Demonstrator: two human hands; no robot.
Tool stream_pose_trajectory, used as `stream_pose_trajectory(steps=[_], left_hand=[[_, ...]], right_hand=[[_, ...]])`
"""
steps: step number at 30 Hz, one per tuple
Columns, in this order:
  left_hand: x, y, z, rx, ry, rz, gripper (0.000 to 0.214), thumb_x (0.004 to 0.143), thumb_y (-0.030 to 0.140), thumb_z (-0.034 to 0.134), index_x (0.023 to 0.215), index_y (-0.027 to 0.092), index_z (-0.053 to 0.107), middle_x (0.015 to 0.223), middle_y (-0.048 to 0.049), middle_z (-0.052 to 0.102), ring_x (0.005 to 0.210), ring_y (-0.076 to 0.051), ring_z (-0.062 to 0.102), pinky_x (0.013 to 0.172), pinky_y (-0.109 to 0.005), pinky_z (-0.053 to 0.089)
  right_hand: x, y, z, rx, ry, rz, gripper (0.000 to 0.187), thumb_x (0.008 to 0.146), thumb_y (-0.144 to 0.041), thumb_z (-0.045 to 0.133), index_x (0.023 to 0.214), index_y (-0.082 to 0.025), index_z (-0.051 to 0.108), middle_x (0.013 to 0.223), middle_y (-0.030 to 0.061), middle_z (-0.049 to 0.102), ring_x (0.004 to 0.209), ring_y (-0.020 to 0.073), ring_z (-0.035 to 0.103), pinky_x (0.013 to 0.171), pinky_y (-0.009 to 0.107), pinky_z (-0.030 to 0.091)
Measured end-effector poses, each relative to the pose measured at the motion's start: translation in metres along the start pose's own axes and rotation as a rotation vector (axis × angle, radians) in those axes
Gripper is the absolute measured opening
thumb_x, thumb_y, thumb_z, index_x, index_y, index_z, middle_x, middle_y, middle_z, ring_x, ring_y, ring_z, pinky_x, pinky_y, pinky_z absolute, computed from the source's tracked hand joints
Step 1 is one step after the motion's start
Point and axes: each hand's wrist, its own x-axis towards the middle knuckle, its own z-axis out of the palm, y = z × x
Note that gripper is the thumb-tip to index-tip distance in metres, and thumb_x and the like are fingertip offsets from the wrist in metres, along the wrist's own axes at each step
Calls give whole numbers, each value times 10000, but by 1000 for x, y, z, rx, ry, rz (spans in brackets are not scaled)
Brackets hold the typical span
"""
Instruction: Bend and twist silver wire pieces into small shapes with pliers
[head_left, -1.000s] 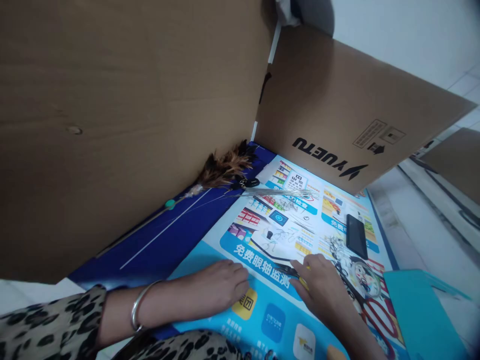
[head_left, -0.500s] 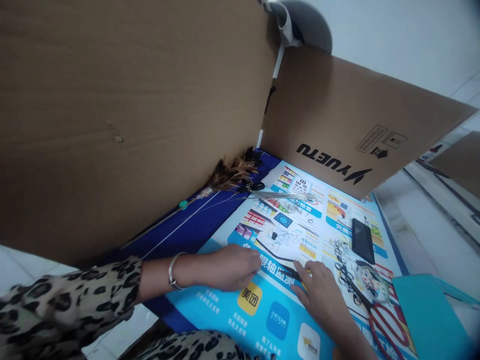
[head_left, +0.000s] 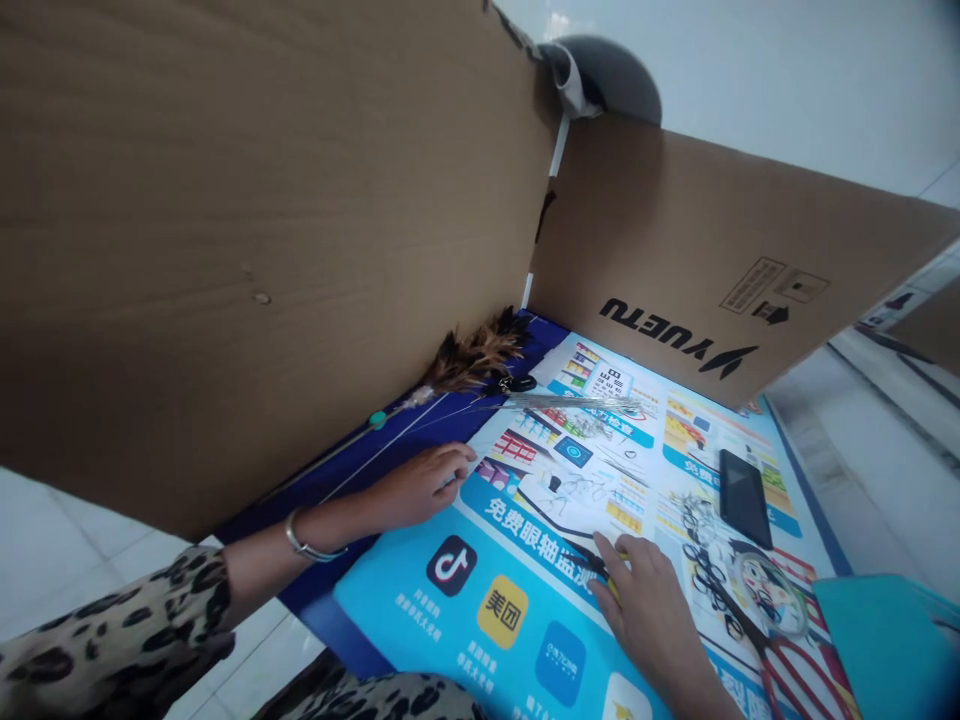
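My right hand [head_left: 646, 598] is wrapped round a pair of pliers [head_left: 598, 562] with dark jaws and yellow handles, which point left over the blue printed sheet [head_left: 420, 625]. Up and to the left, my left hand [head_left: 426, 486] has its fingers curled together at the sheet's left edge. Whatever it may hold is too thin or hidden to make out. Beyond both hands lies a bundle of thin silvery wires [head_left: 574, 402]. Small bent wire pieces [head_left: 592, 490] are scattered on the sheet between the hands and the bundle.
Cardboard panels stand at the left [head_left: 285, 200] and back right [head_left: 720, 240]. A feather duster [head_left: 480, 358] lies along the left panel. On the right are a black phone [head_left: 745, 498], black wire loops [head_left: 705, 570], a round tape roll [head_left: 769, 590], red-handled scissors [head_left: 802, 675] and a teal box [head_left: 870, 640].
My left hand has moved up and left, away from the pliers. My right hand still holds the pliers in nearly the same place. The camera view has shifted slightly.
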Motion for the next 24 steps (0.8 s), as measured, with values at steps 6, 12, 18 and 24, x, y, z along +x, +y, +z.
stream_pose_trajectory(steps=[6,12,18,24], left_hand=[[6,26,-23,-457,-51,-160,131,864,208,383,899,169,503,961,-53,614,935,-187,574,807,-339,453],[41,70,-9,-952,-363,-150,149,847,298,496,801,163,452,798,-4,590,623,-106,565,596,-242,452],[77,99,3,-896,-490,-63,207,808,348,557,766,159,483,711,24,559,525,-73,491,512,-197,391],[102,111,8,-974,-545,-117,275,764,393,617,739,136,522,667,9,579,481,-65,466,480,-189,356]], right_hand=[[-1,-2,-13,36,5,2,441,857,-426,495,1248,-222,491,1105,125,526,1016,280,484,820,440,425],[13,-11,-60,164,71,-14,334,883,-333,487,1198,-226,521,1117,101,546,1047,239,485,852,391,432],[46,-15,-82,194,313,-42,279,896,-270,476,1157,-210,551,1059,92,579,986,200,518,847,352,430],[56,-9,-66,184,444,-58,174,894,-229,473,997,-170,601,925,77,620,894,182,534,800,329,415]])
